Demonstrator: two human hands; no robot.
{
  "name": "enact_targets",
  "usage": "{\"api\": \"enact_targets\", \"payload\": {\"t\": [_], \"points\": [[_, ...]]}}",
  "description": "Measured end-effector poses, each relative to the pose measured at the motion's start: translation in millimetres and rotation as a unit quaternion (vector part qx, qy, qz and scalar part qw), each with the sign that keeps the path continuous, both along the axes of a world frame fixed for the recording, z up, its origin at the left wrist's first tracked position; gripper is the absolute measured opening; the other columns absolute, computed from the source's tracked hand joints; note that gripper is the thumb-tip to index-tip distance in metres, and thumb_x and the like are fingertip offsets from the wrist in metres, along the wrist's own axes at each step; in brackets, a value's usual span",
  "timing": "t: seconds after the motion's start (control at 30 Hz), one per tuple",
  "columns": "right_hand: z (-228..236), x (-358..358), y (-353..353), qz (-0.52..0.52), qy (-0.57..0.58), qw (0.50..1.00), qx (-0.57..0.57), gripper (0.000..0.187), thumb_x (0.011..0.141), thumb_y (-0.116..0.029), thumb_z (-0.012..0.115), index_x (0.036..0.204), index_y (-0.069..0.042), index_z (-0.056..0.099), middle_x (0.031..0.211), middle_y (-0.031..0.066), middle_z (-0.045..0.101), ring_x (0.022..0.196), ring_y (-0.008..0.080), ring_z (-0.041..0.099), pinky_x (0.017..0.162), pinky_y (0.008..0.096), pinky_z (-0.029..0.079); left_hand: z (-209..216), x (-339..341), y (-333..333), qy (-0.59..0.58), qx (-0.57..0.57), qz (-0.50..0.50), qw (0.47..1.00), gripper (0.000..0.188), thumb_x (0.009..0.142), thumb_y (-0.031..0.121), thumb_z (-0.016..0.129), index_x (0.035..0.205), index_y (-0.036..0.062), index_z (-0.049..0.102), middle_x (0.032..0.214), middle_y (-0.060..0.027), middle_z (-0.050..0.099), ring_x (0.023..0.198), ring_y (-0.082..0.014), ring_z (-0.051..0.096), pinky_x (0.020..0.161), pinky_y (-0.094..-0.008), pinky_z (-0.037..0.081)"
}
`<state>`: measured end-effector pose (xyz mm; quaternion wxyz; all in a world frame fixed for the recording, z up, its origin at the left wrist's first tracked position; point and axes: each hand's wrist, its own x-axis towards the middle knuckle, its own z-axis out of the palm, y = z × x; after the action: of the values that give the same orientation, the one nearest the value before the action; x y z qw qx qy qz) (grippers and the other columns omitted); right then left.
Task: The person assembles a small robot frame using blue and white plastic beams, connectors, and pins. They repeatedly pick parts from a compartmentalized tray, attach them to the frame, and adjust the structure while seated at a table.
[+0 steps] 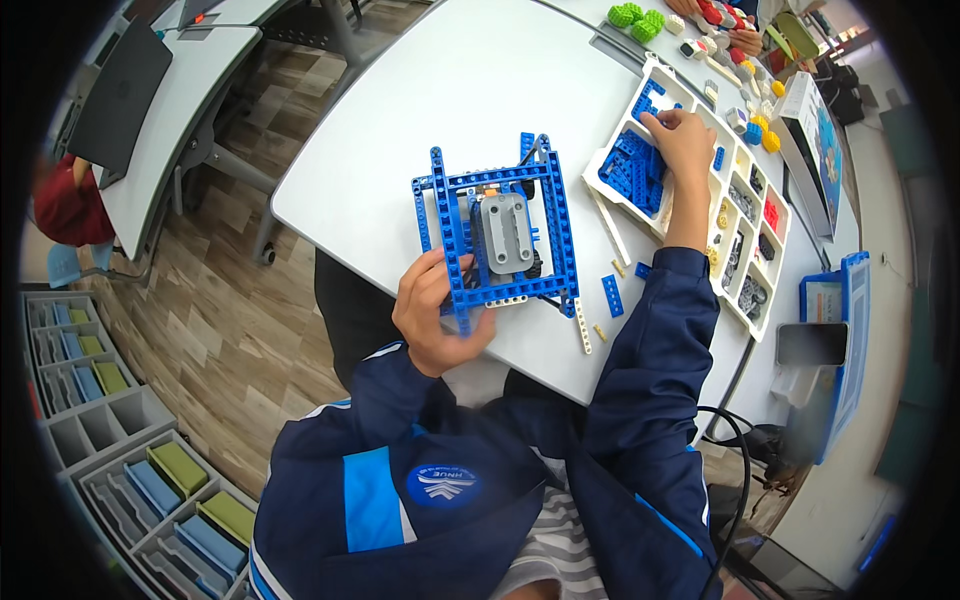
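Observation:
My left hand grips the lower left corner of a model frame built of blue studded beams. A grey motor or battery block sits in the middle of the frame, with black wheel-like parts at its right side. My right hand reaches over the white sorting tray, its fingers drawn together at the wall between two compartments of blue pieces. What those fingertips hold, if anything, is hidden. Just under that hand lies a heap of blue beams in the largest compartment.
On the white table lie a blue plate, a white beam and small tan pins. A box stands right of the tray. Another person's hands handle bricks at the far side. A phone is at right.

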<state>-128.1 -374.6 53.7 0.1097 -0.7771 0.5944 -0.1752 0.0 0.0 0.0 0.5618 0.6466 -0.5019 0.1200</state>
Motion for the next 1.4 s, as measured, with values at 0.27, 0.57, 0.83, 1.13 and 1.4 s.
{"api": "enact_targets", "payload": {"t": [0.27, 0.57, 0.83, 1.13, 1.4], "points": [[-11.4, 6.1, -2.2, -0.04, -0.074, 0.996, -0.011, 0.028, 0.073, -0.034, 0.077, 0.096, -0.018, 0.081, 0.091, 0.0004, 0.076, 0.119, 0.0333, 0.047, 0.105, 0.0485, 0.035, 11.2, 0.9, -1.0, 0.041, 0.006, -0.014, 0.999, 0.053, 0.06, 0.009, 0.081, 0.11, 0.0037, 0.063, 0.112, -0.0116, 0.07, 0.114, -0.0351, 0.061, 0.095, -0.0411, 0.051], [-13.6, 11.8, 10.1, -0.04, -0.043, 0.994, -0.098, 0.019, 0.073, -0.03, 0.076, 0.088, -0.018, 0.079, 0.093, 0.0046, 0.072, 0.123, 0.0319, 0.044, 0.11, 0.0484, 0.023, 35.8, 15.2, 5.4, 0.004, 0.084, -0.068, 0.994, 0.047, 0.063, 0.005, 0.081, 0.108, 0.0025, 0.066, 0.114, -0.0101, 0.068, 0.117, -0.0336, 0.056, 0.096, -0.0418, 0.047], [-9.3, 9.8, 13.5, 0.017, -0.059, 0.992, -0.108, 0.017, 0.075, -0.028, 0.074, 0.087, -0.017, 0.079, 0.084, 0.0031, 0.072, 0.116, 0.0252, 0.051, 0.108, 0.0531, 0.021, 37.0, 10.9, 3.7, 0.022, 0.08, -0.062, 0.995, 0.044, 0.064, 0.005, 0.081, 0.106, 0.0024, 0.068, 0.117, -0.0105, 0.066, 0.116, -0.0338, 0.056, 0.096, -0.0425, 0.046], [6.8, 9.3, 15.0, 0.004, -0.199, 0.975, -0.098, 0.027, 0.082, -0.036, 0.075, 0.096, -0.015, 0.081, 0.09, 0.0039, 0.075, 0.1, 0.018, 0.061, 0.101, 0.0402, 0.035, 39.8, 10.9, 3.8, 0.02, 0.085, -0.056, 0.995, 0.044, 0.065, 0.005, 0.081, 0.107, 0.0018, 0.068, 0.117, -0.0107, 0.067, 0.117, -0.0337, 0.055, 0.097, -0.043, 0.046], [178.2, -62.3, 105.6, 0.174, -0.287, 0.889, -0.313, 0.033, 0.101, -0.029, 0.061, 0.123, -0.007, 0.072, 0.118, 0.0098, 0.073, 0.11, 0.02, 0.069, 0.105, 0.0322, 0.046, 40.9, 20.3, 6.6, 0.07, 0.095, -0.115, 0.986, 0.067, 0.065, 0.014, 0.089, 0.124, 0.0018, 0.059, 0.121, -0.0119, 0.067, 0.119, -0.0328, 0.055, 0.099, -0.0428, 0.046]]}}
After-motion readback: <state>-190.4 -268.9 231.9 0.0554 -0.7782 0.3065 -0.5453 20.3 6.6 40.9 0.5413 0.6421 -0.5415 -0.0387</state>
